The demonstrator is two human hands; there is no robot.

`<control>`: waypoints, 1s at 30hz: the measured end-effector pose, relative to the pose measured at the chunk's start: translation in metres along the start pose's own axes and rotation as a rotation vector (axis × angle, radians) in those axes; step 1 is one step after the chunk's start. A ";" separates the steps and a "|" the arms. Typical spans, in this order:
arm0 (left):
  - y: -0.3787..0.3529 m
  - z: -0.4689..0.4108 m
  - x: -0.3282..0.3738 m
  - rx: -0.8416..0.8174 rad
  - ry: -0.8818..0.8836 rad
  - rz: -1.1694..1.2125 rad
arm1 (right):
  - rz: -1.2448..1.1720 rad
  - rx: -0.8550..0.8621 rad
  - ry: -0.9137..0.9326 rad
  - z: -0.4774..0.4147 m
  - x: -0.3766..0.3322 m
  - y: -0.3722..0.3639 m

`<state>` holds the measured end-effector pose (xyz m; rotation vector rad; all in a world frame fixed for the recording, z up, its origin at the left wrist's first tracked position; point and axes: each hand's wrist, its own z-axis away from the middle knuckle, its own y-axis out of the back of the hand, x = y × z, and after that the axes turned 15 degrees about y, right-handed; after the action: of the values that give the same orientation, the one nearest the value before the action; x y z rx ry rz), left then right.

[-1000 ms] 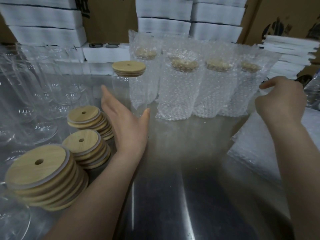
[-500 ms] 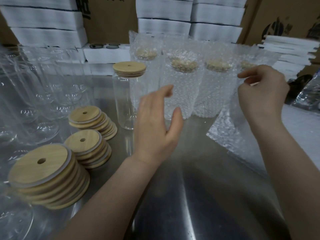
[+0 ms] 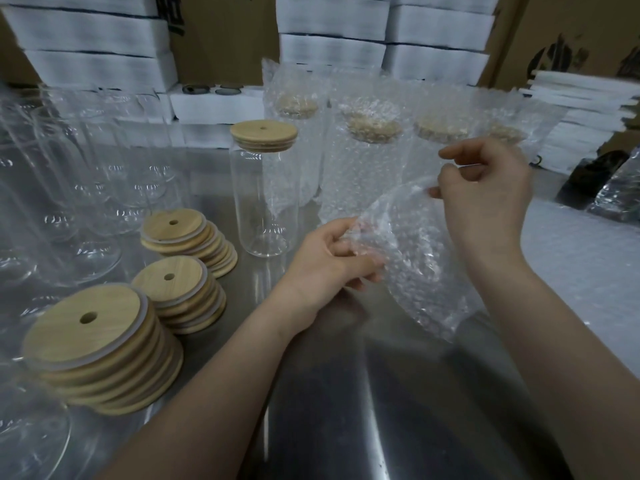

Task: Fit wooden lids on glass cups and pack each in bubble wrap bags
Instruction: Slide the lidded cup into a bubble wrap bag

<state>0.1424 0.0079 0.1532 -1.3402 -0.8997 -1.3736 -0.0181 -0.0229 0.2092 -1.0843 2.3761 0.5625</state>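
- A bubble wrap bag (image 3: 422, 271), fetched from 3 o'clock within the last second, is now held at centre. Its edge is pinched by the fingers of the left hand (image 3: 332, 261) and of the right hand (image 3: 485, 195).
- The mouth is judged about to be opened for the lidded glass cup (image 3: 265, 202), which stands on the bench (image 3: 381, 393) at 11 o'clock.
- Bag: limp, clear, pimpled film. Cup: smooth cylinder. Wooden lid (image 3: 264, 136): flat disc, one hole.
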 end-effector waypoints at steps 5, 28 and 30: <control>0.010 -0.003 0.002 0.084 0.006 0.106 | -0.017 -0.076 0.028 0.011 0.001 -0.010; 0.018 -0.006 0.002 0.313 -0.145 0.218 | -0.394 -0.722 -0.027 0.051 0.008 -0.040; 0.017 -0.006 0.002 0.344 -0.171 0.180 | -0.441 -0.705 -0.049 0.051 0.007 -0.040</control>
<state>0.1576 -0.0022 0.1522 -1.2483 -1.0483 -0.9278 0.0212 -0.0240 0.1572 -1.7924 1.8204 1.2775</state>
